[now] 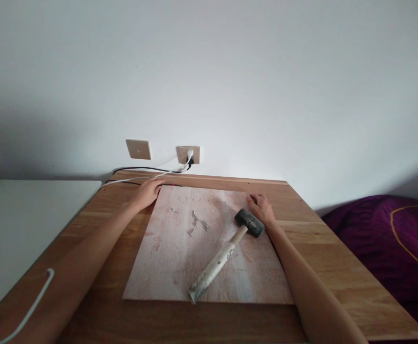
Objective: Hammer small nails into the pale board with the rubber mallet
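A pale, marbled square board point(166, 267) lies flat on the wooden table. My left hand point(147, 194) is closed at its far left corner, the fingertips partly hidden against the edge. At the far right corner, my right hand point(261, 208) grips the board's edge with curled fingers. Just in front of that hand rests the black head of a mallet point(218, 263), whose worn, whitish handle slants toward the near edge of the board. Several small metal nails point(195, 220) lie scattered on the board, left of the mallet.
The wooden table point(324, 239) meets a white wall holding a socket point(195, 155) with plugged-in cables and a blank plate point(138, 149). Cables point(140, 180) run along the table's back left. A white surface point(33, 224) stands left, purple fabric point(374, 234) right.
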The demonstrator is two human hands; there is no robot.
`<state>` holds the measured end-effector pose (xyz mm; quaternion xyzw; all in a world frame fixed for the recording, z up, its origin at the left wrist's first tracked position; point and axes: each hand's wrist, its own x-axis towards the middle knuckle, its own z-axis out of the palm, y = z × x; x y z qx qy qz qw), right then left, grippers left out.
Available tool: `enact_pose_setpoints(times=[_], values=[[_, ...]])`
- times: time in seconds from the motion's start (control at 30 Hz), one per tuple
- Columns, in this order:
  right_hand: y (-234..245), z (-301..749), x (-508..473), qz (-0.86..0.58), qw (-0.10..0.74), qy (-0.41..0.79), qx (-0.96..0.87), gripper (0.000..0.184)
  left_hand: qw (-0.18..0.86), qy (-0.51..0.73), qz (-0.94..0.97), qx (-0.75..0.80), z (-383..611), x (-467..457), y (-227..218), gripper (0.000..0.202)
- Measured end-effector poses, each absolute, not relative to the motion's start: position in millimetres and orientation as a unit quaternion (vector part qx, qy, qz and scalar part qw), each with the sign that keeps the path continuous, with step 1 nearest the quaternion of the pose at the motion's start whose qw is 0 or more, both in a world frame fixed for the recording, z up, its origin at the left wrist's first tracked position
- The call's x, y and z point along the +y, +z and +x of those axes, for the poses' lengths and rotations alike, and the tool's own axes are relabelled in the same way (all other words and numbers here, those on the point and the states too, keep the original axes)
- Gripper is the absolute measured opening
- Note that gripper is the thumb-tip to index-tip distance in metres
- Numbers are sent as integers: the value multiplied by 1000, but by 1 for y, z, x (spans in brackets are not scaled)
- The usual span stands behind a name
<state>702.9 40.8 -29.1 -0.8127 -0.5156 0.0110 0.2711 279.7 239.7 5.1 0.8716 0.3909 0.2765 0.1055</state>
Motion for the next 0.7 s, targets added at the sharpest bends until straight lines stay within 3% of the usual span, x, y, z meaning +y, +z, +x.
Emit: enact_pose_setpoints(times=[0.33, 0.7], values=[[-28, 702, 40, -813, 275, 18, -512, 38, 62, 229, 881, 410, 274, 254, 6, 34], [-34, 694, 37, -815, 225, -13, -534, 36, 132, 355, 837, 396, 274, 227, 1, 30]])
